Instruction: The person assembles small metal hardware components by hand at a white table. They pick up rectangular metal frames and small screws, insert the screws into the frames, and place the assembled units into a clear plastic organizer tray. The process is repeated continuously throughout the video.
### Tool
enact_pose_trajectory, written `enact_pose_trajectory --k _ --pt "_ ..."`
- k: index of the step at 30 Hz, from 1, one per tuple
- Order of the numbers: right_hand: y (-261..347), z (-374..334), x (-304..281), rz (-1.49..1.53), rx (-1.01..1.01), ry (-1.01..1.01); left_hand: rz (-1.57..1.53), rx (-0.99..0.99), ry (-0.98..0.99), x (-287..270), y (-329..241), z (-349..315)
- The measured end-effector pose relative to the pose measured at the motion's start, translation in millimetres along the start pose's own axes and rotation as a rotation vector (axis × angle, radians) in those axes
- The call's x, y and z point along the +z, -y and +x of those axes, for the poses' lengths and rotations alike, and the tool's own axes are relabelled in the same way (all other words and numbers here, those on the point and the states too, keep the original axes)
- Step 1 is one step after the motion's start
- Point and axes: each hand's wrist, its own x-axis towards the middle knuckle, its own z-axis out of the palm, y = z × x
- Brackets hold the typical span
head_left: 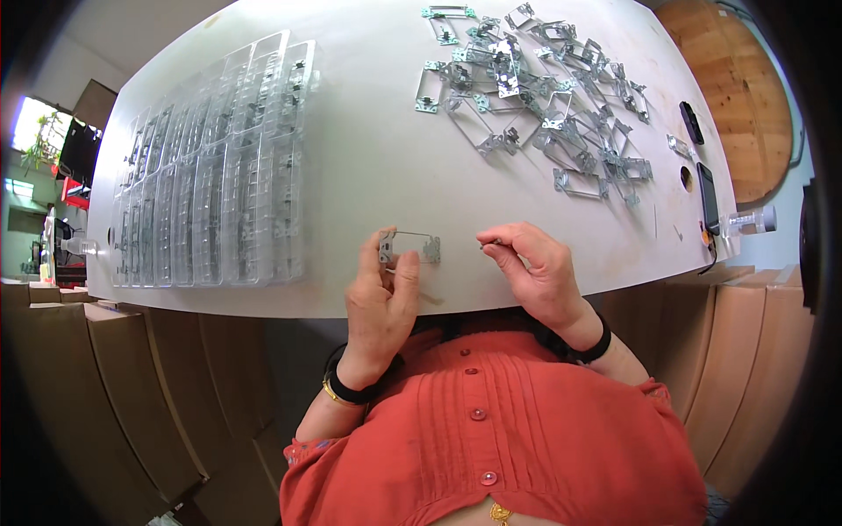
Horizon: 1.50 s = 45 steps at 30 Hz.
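Observation:
My left hand grips a small metal bracket frame by its left end, between thumb and fingers, just above the table's front edge. The bracket has two plates joined by thin wire rods. To its right, my right hand is closed in a pinch on a tiny dark piece, too small to name. The two hands are apart. A loose heap of similar metal brackets lies at the far right of the table.
Clear plastic trays with many compartments holding small parts cover the table's left side. On the right are a black phone-like device, a dark oblong object and a plastic bottle. Cardboard boxes stand beside me below the tabletop.

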Motion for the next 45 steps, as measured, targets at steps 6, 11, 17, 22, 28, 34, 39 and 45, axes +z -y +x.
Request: enact_pose_trajectory --k 6,11,17,22,28,34,39,45 --pt "-6.3 1.4 4.8 -0.032 -0.013 0.01 0.139 -0.02 0.01 -13.8 6.6 -0.6" --pt "-9.4 6.0 10.3 -0.01 0.017 0.026 0.246 0.065 -0.042 -15.0 19.9 -0.3" --pt "-9.8 10.2 19.0 0.025 0.078 0.01 0.317 0.082 -0.074 -17.0 19.2 3.8" --pt "-6.1 16.3 25.1 0.008 0.067 0.033 0.209 -0.009 -0.099 -17.2 21.5 4.6" --pt "-6.7 19.1 30.4 -0.017 0.038 0.041 0.165 0.001 -0.04 -21.4 25.7 5.9" --pt "-5.5 22.2 37.9 -0.029 0.065 0.037 0.148 0.046 -0.053 -21.1 30.3 8.5" --pt "-5.5 24.6 40.4 -0.08 0.066 0.056 0.088 0.038 -0.078 -18.5 34.3 7.9" --pt "-6.1 23.7 41.7 -0.092 0.118 0.062 0.083 0.045 -0.088 -17.9 36.2 9.1"
